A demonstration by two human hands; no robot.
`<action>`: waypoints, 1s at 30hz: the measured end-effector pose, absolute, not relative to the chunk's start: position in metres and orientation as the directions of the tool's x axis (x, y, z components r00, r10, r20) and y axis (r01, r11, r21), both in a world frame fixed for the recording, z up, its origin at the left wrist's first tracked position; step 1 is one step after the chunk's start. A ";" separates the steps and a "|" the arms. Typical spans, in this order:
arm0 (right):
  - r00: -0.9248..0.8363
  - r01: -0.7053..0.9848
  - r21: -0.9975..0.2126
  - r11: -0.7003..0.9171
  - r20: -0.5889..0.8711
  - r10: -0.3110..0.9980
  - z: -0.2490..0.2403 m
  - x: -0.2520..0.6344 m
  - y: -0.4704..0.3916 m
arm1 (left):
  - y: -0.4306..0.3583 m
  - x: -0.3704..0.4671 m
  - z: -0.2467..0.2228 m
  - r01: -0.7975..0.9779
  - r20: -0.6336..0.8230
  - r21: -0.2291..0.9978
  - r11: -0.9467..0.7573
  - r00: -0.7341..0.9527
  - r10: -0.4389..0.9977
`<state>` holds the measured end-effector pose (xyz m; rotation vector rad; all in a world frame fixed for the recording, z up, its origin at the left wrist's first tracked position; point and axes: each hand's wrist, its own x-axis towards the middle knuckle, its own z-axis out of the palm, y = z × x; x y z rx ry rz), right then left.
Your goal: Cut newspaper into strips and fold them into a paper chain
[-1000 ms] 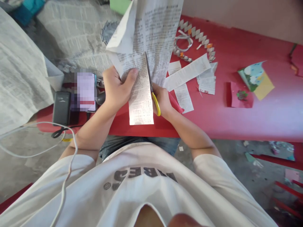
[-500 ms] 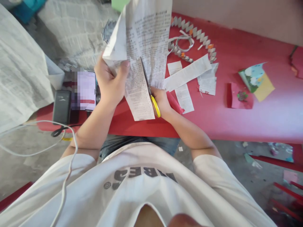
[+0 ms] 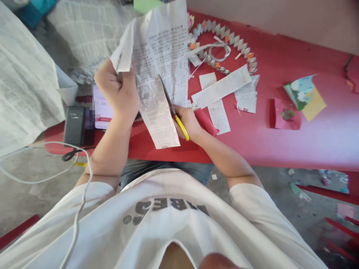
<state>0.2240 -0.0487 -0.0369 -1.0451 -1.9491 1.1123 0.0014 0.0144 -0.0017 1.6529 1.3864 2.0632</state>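
Yellow-handled scissors (image 3: 173,110) are sitting in a partly cut paper sheet (image 3: 161,56), centre frame.
Fingers of left hand (image 3: 119,93) are gripping it, of right hand (image 3: 189,121) the scissors; its upper part is showing no cut.

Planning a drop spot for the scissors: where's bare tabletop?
Bare: red tabletop right of the yellow paper; also between the printed strips and red paper square, down to the front edge. Crowded: beside the right hand, with the red roll and, farther back, the folded-paper chain; on the left, with the phone and black box.

left hand (image 3: 119,91) higher, in a pinch, right hand (image 3: 187,120) lower, in a curled grip, forearms (image 3: 226,153) forward
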 end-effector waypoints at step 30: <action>-0.411 0.339 -0.878 0.338 0.185 0.893 -0.041 0.221 -0.051 | 0.005 0.005 -0.007 0.544 0.624 0.748 -0.380 -0.381 0.683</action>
